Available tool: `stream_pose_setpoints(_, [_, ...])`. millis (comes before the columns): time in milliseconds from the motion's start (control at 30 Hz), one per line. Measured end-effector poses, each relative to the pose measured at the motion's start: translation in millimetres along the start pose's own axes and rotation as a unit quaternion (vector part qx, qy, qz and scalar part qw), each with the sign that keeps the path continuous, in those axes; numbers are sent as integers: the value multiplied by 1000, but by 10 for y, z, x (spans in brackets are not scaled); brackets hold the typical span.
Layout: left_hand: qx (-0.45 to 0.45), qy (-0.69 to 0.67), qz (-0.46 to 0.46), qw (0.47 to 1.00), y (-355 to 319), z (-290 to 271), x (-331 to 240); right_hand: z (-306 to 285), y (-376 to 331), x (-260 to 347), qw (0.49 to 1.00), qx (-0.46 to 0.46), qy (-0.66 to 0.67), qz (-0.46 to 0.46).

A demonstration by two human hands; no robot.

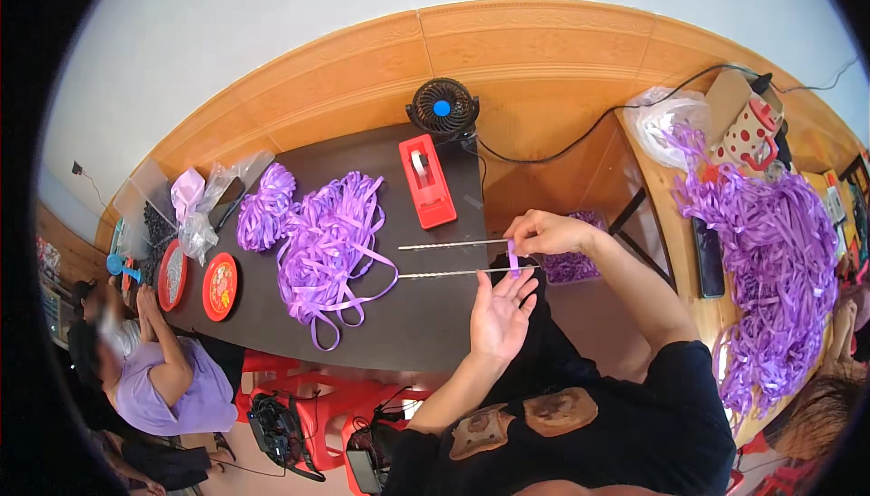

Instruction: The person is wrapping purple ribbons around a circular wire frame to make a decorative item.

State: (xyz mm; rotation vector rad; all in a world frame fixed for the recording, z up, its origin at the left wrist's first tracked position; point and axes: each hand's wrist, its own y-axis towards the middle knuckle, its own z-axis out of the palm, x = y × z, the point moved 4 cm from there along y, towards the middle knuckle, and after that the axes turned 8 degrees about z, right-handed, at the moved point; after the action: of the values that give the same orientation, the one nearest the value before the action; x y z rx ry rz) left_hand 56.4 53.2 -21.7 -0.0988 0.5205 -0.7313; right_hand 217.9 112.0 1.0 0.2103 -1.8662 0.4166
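Observation:
My right hand (547, 233) pinches a short purple ribbon strip (514, 259) between thumb and fingers. The strip spans two thin, twisted metal rods, the far rod (449, 244) and the near rod (444, 275), which point left over the dark table. Palm up, my left hand (500, 322) is just below the near rod with its fingers spread; whether the fingertips touch the strip is hard to tell. A heap of loose purple ribbon (328, 247) lies left of the rods, one loop reaching the near rod's tip. Beside it is a ribbon bundle (269, 206).
A red tape dispenser (428, 183) and black fan (443, 106) stand at the dark table's back. Red plates (220, 287) lie left, near a seated person (163, 378). On the right wooden table are tangled ribbon (770, 269), a phone (709, 259) and a dotted mug (748, 136).

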Motion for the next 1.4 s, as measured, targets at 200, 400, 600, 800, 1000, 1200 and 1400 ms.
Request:
stream_pose_setpoints(200, [-5,-7,-3,1000,8,10,0,-12,33,-56,995,-60,-77,17])
stream_pose_setpoints(400, [-6,-10,-1,1000,-4,25,-11,17,54,26,990,-95,-83,67])
stream_pose_setpoints(600, [-13,-17,-3,1000,-3,7,-7,225,-8,475,854,-196,-431,217])
stream_pose_setpoints(800, [-5,-33,-4,999,-10,63,-11,469,-122,549,749,-337,-547,159])
stream_pose_setpoints(1000, [2,-31,0,1000,-8,61,-8,531,-312,397,759,-446,-466,88])
stream_pose_setpoints(1200, [-7,-22,-12,1000,-12,39,-5,366,-411,57,900,-426,-98,4])
stream_pose_setpoints(1400, [-11,-13,-4,1000,-19,41,-28,377,-391,-300,926,-248,285,27])
